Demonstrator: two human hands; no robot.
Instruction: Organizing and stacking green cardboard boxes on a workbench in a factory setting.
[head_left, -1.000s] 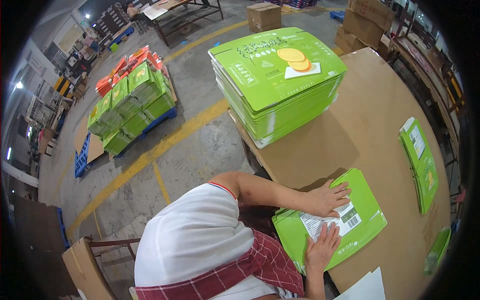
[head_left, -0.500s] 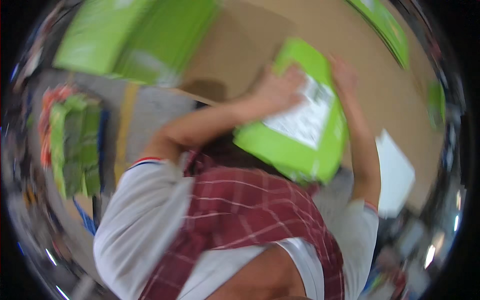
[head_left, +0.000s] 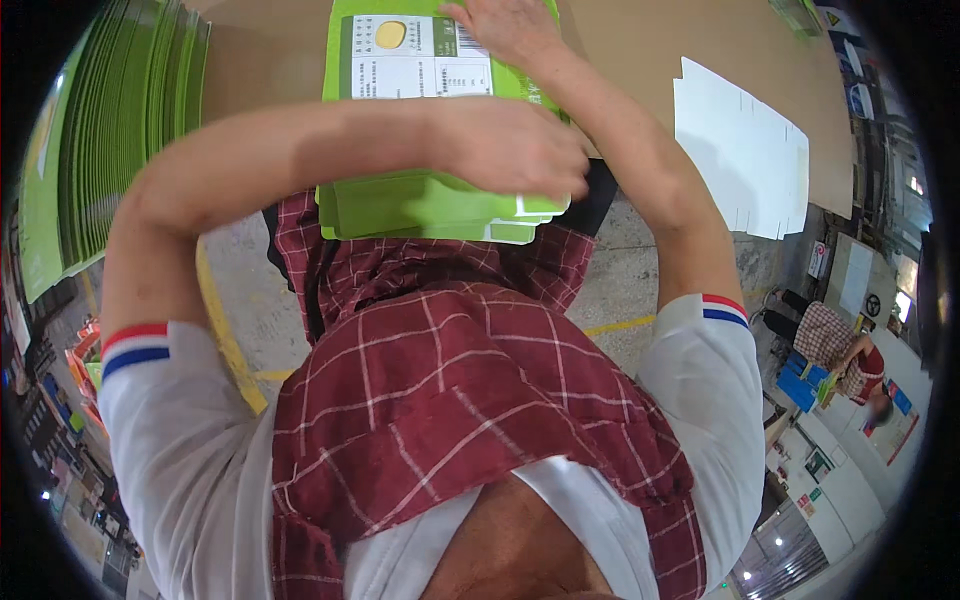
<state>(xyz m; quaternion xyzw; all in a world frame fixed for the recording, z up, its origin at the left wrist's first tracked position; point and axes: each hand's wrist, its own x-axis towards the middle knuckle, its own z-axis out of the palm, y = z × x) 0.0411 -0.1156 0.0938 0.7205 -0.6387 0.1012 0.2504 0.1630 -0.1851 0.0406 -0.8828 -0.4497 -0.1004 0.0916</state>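
A stack of flat green printed cartons (head_left: pixel 400 205) lies before me, jutting past the table edge over my lap. Its top sheet has a white panel with small print and a yellow oval picture. My left hand (head_left: pixel 525 150) is over the near right part of this stack, its arm crossing from the left. Its fingers are curled together, and whatever may be inside them is hidden. Higher up, my right hand (head_left: pixel 510 30) lies flat on the top carton's right side, thumb stretched out. The upper frame edge cuts off part of that hand.
Many green flat cartons (head_left: pixel 130 110) stand in a tight row at the left of the brown table (head_left: pixel 630 50). A white die-cut sheet (head_left: pixel 740 150) lies at the right, past my right forearm. Another person (head_left: pixel 845 350) sits farther off at the right.
The view has swung and become sharper. My left hand has moved off the white panel toward the near right side of the stack. My right hand remains at the stack's right side.
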